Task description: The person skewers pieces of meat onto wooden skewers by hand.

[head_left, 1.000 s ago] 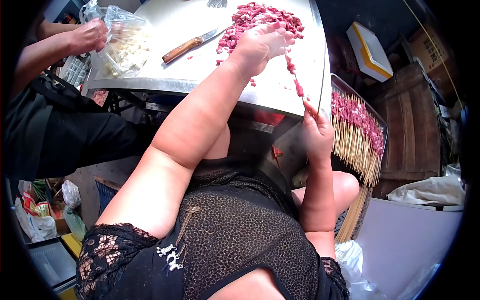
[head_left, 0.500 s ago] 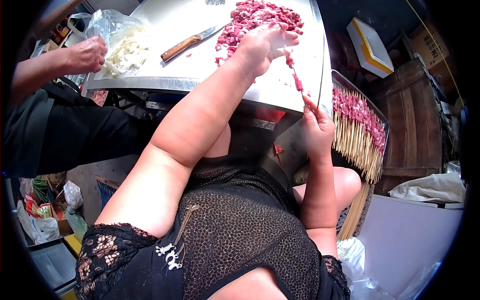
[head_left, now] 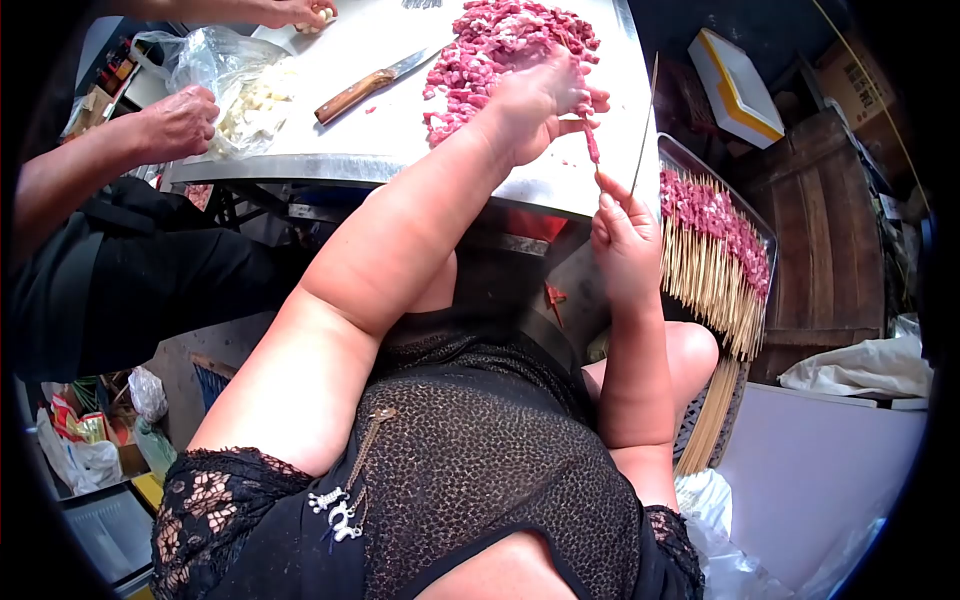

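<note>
My left hand (head_left: 535,110) is at the right edge of a pile of diced raw meat (head_left: 470,75), its fingers closed, partly blurred, around meat pieces on a skewer. The skewered meat (head_left: 592,145) runs down from those fingers towards my right hand (head_left: 628,235). My right hand pinches the skewer's lower end between thumb and fingers. A second thin, bare stick (head_left: 646,120) rises from the same hand. Left of the pile, a knife (head_left: 355,95) with a wooden handle lies on the white table (head_left: 400,140).
A co-worker's hand (head_left: 180,122) is beside a plastic bag (head_left: 225,65) of pale pieces; their other hand (head_left: 300,14) holds white pieces. At right are a tray of meat skewers (head_left: 715,240), bare sticks (head_left: 712,415), a white-yellow box (head_left: 738,90) and a wooden board (head_left: 820,240).
My right hand has shifted slightly up and left with the skewer. My left hand has moved down around the skewered meat. The co-worker's other hand has come to the table's top left.
</note>
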Tool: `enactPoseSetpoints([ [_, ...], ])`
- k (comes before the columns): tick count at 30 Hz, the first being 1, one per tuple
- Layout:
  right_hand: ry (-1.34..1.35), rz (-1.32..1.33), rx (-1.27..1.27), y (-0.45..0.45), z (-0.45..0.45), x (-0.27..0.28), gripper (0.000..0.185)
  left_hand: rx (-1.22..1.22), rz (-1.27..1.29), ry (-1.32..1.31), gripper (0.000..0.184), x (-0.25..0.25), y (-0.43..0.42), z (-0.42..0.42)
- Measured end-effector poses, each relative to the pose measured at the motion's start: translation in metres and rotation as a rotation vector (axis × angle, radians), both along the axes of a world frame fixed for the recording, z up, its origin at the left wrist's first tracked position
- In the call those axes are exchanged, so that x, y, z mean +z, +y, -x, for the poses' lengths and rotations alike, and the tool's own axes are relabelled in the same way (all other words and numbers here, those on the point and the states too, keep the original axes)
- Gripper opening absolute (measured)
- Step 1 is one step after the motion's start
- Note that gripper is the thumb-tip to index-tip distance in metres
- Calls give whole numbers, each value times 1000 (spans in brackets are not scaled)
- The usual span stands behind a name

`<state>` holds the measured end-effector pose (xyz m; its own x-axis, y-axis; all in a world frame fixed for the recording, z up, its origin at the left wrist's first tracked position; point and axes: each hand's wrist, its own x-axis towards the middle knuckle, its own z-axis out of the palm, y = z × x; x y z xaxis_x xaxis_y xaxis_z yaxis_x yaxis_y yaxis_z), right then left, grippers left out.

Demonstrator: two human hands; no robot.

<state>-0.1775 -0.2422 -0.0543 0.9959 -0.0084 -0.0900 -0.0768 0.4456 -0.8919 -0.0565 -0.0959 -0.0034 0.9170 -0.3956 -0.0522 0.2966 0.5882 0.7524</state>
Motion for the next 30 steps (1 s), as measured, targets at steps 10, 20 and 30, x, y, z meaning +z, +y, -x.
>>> enactPoseSetpoints([
  [10, -5, 70, -1, 17, 6, 6, 27, 16, 16, 18, 24, -15, -16, 12],
  [20, 16, 64, -179, 13, 10, 11, 25, -54, -186, 23, 85, -1, -3, 4],
  [30, -254, 1954, -345, -35, -9, 19, 22, 480, -403, -220, 24, 4, 68, -45],
])
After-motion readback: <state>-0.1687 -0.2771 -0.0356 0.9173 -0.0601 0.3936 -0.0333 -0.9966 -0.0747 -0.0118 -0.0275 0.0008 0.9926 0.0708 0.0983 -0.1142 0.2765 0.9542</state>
